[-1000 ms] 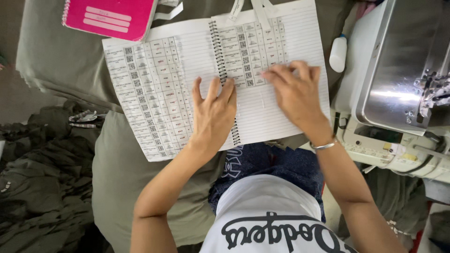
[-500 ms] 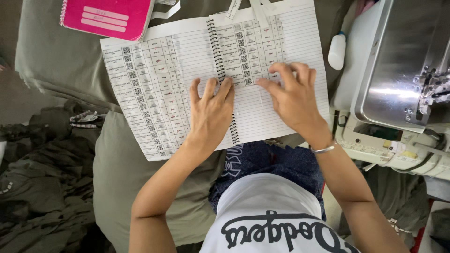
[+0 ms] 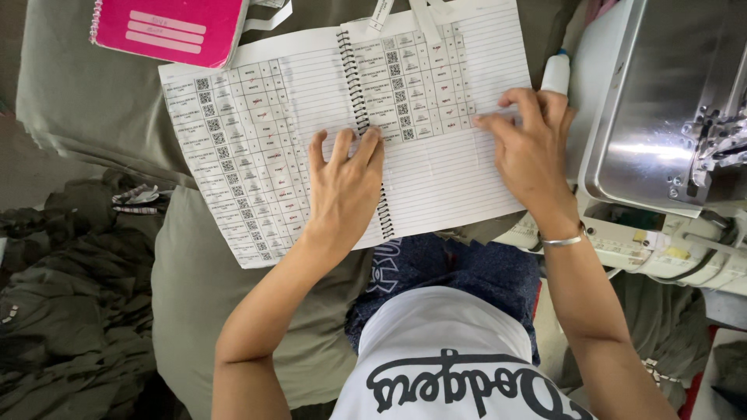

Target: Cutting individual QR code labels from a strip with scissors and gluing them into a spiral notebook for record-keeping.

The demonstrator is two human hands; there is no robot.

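An open spiral notebook [image 3: 436, 179] lies on olive cloth in front of me, its lined pages covered with rows of small white labels bearing square codes. My left hand [image 3: 342, 190] lies flat on it beside the wire spine, fingers spread, holding nothing. My right hand [image 3: 533, 152], a thin metal bracelet [image 3: 562, 241] on its wrist, rests on the right page's outer edge. Its curled fingertips touch the end of a label row. Whether they pinch a label is hidden.
A pink spiral notebook [image 3: 167, 27] lies at the top left. A sewing machine [image 3: 669, 132] with a shiny metal bed stands at the right, a small white bottle [image 3: 555, 74] beside it. Olive fabric [image 3: 194, 288] covers my lap; dark garments [image 3: 62, 311] are heaped at the left.
My right hand has slid rightwards along the label row to the page's outer edge. My left hand has stayed flat by the spine.
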